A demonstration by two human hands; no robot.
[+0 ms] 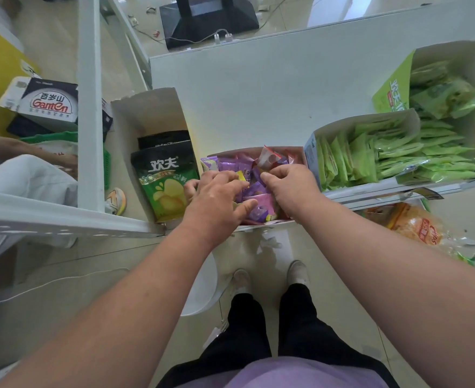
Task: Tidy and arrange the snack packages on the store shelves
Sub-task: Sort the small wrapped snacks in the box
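Two bare hands reach down into a shallow open box [232, 156] of small purple and pink snack packets [254, 191] at the front edge of a white shelf [244, 88]. I am looking down from the head camera, over both forearms.

My left hand [216, 193] lies on the left side of the packets, fingers spread and bent down into the pile, thumb stretched toward the middle. I cannot tell whether it has hold of any one packet. My right hand [289, 186] is on the right side, knuckles up, fingers curled and pinching at purple packets; the fingertips are hidden under the hand.

A red and white packet [268, 158] sticks up at the back of the box. Just left of the box stands a tall white carton [146, 113] holding black and green chip bags [166, 177], the front one showing yellow chips. Just right of it, an open carton [362, 127] holds a row of light green sachets [398, 155] standing on edge. Farther right and back, another carton with a green flap [393, 91] holds looser green packets.

Below the shelf edge on the right lies an orange snack bag [415, 225]. At far left, beyond a white upright, sits a dark and white box with red lettering [50, 103]. My black trousers [261, 331] and pale shoes show on the tiled floor.
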